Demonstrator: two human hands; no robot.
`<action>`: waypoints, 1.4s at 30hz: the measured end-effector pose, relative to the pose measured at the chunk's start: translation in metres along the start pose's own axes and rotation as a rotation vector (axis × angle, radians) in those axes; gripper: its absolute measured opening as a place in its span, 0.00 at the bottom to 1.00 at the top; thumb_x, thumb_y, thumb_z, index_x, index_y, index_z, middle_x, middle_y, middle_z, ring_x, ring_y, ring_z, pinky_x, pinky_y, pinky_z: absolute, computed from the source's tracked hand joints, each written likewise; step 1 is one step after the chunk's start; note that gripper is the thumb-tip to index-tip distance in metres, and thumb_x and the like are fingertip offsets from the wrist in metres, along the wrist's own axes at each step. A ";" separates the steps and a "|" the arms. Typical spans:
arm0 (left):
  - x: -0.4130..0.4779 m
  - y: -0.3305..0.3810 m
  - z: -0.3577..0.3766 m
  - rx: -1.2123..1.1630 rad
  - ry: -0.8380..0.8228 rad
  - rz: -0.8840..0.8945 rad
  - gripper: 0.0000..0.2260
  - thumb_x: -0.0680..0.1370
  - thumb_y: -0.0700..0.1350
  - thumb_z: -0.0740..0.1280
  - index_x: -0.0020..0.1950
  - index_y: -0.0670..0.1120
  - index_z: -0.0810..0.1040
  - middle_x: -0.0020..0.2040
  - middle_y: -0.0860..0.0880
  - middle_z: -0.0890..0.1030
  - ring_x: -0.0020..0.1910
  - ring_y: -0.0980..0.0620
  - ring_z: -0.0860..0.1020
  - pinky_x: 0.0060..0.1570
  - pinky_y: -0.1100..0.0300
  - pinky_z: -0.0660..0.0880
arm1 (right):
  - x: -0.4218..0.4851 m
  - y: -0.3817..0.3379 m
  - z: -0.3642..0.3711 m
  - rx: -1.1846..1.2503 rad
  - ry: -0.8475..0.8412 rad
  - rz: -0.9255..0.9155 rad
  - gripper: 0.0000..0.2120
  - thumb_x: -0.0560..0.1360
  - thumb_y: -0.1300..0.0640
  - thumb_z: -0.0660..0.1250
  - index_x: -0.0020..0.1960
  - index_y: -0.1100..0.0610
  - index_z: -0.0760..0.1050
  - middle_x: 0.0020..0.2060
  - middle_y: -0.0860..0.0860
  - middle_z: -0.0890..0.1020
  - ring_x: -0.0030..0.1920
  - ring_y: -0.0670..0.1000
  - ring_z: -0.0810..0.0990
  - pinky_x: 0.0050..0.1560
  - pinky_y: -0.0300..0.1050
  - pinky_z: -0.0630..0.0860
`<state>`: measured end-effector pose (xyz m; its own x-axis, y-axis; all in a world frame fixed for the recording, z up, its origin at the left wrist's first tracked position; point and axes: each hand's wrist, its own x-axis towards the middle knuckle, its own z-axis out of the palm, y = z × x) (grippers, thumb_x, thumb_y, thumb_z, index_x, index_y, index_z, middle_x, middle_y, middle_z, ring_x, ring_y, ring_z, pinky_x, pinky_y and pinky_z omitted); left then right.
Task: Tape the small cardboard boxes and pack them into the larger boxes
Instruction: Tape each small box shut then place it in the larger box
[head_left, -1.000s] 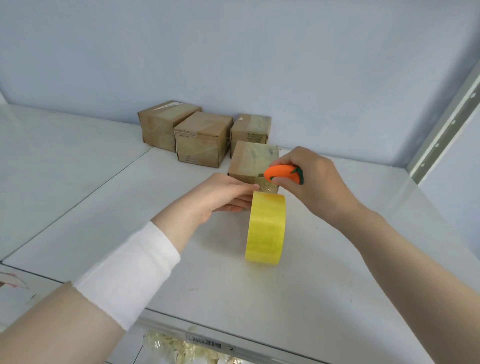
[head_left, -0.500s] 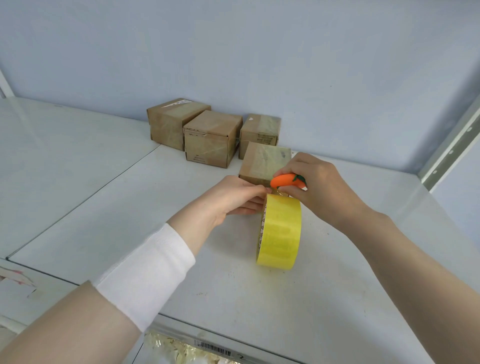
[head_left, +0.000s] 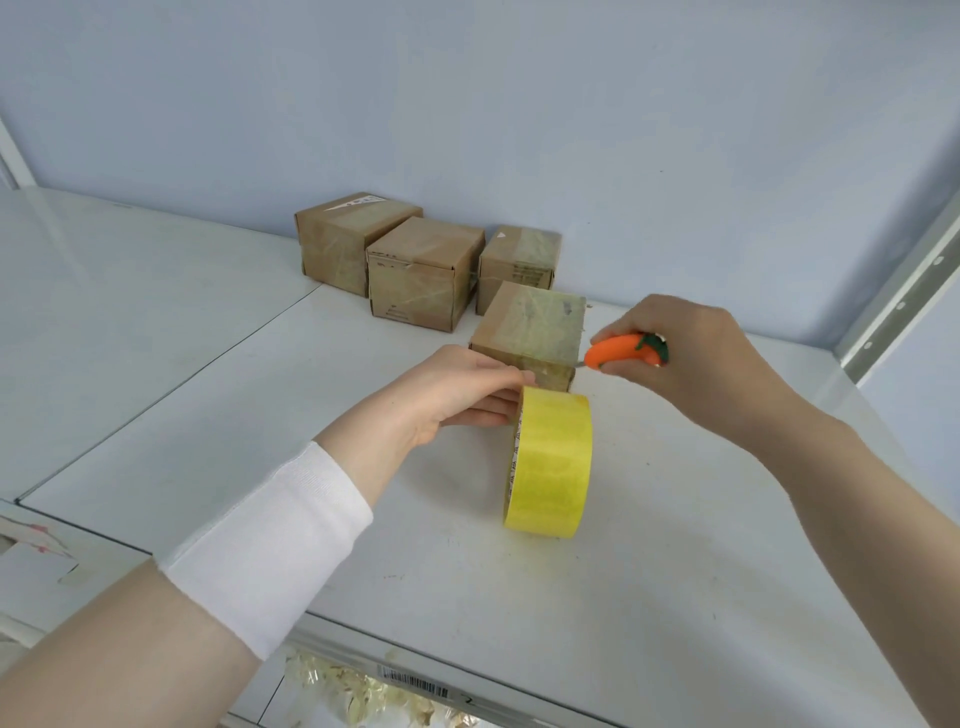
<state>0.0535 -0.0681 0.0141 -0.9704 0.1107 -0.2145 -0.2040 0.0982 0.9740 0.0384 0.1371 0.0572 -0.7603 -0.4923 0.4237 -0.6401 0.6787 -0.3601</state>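
The right grip (head_left: 691, 364) is closed round an orange carrot-shaped cutter (head_left: 618, 351), its tip at the near corner of the taped small brown cardboard box (head_left: 535, 322) on the white desk (head_left: 208, 364). The left grip (head_left: 457, 395) pinches the upright yellow tape roll (head_left: 550, 462), just before that box. Risk: a slipping blade may nick the left fingers or slit the cardboard. Three taped brown boxes (head_left: 421, 270) stand behind, not obstructing.
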 end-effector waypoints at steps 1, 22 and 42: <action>-0.002 0.000 0.001 -0.001 -0.009 0.002 0.05 0.75 0.45 0.69 0.41 0.46 0.82 0.36 0.51 0.84 0.35 0.58 0.82 0.36 0.67 0.78 | 0.003 -0.002 0.002 0.063 0.037 0.012 0.07 0.70 0.62 0.73 0.47 0.56 0.80 0.39 0.43 0.78 0.39 0.35 0.75 0.40 0.24 0.66; -0.065 -0.003 -0.030 0.086 0.318 0.576 0.05 0.77 0.42 0.66 0.43 0.46 0.80 0.46 0.54 0.85 0.48 0.60 0.81 0.46 0.70 0.74 | 0.023 -0.061 0.039 0.834 -0.035 0.143 0.06 0.79 0.60 0.61 0.53 0.51 0.73 0.51 0.52 0.80 0.41 0.46 0.76 0.34 0.31 0.70; -0.049 -0.016 -0.145 0.321 0.512 0.342 0.10 0.72 0.55 0.69 0.48 0.51 0.78 0.46 0.59 0.80 0.51 0.63 0.77 0.42 0.78 0.68 | 0.101 -0.152 0.144 0.989 0.080 0.438 0.10 0.74 0.63 0.69 0.49 0.50 0.73 0.42 0.50 0.78 0.35 0.44 0.74 0.32 0.32 0.71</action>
<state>0.0852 -0.2189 0.0191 -0.9280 -0.2855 0.2393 0.0959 0.4374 0.8941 0.0428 -0.0942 0.0352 -0.9580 -0.2527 0.1352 -0.1473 0.0293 -0.9887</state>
